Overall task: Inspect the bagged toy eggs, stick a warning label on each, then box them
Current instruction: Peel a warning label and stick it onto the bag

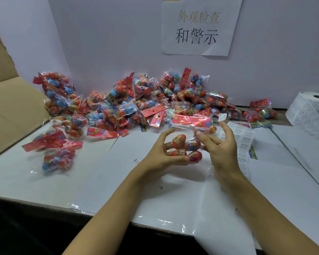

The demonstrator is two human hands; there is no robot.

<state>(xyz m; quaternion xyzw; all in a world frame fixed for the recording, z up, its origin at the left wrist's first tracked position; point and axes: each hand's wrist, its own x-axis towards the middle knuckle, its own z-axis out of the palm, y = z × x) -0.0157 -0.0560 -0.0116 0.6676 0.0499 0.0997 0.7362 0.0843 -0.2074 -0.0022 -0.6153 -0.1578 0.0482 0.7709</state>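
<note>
White table (92,173) has a pile of bags (136,102) at the back, and both hands, left (161,153) and right (222,144), hold one bag (188,142) up.

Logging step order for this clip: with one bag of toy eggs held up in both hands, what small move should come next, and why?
Probably reach the right hand to the label strip beside it: the held bag, gripped by the left hand, shows no label yet.

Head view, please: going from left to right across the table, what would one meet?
Cardboard box flap → loose bag of eggs → left hand → held bag of toy eggs → right hand → label sheet → roll of labels.
</note>
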